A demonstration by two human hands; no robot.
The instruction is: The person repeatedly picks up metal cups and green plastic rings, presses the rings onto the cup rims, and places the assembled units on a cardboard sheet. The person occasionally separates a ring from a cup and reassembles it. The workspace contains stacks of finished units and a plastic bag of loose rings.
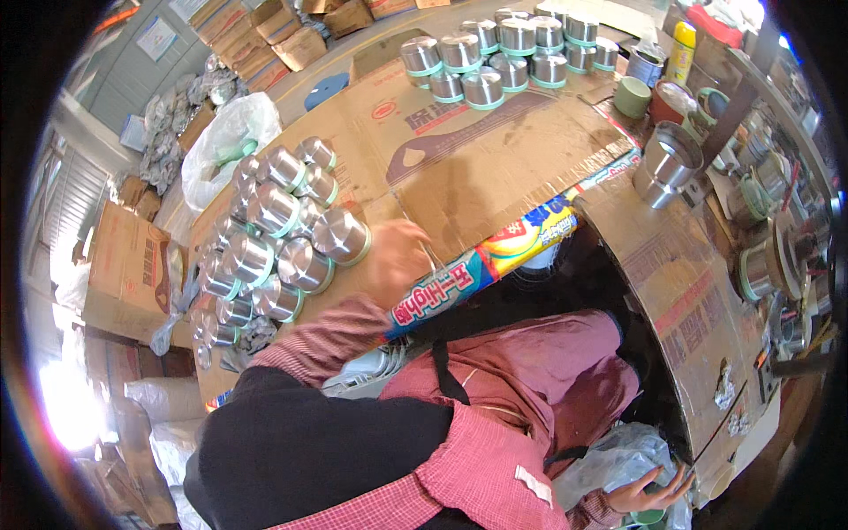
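Smeared by motion, my left hand (397, 258) is over the cardboard-covered table near its front edge, just right of a cluster of shiny steel cup-like pieces (341, 235) with pale green rims. What its fingers do cannot be made out. At the lower right, my right hand (643, 493) has its fingers spread over a clear plastic bag (609, 459). A pale green piece (650, 516) shows just below the palm; whether the hand touches it is unclear.
Another group of steel pieces (482, 88) stands at the table's back. On the right are a steel cup (669, 159), a green cup (632, 97), a yellow spray can (681, 51) and a metal frame (751, 88). Cardboard boxes (132, 265) and a plastic bag (231, 150) lie left.
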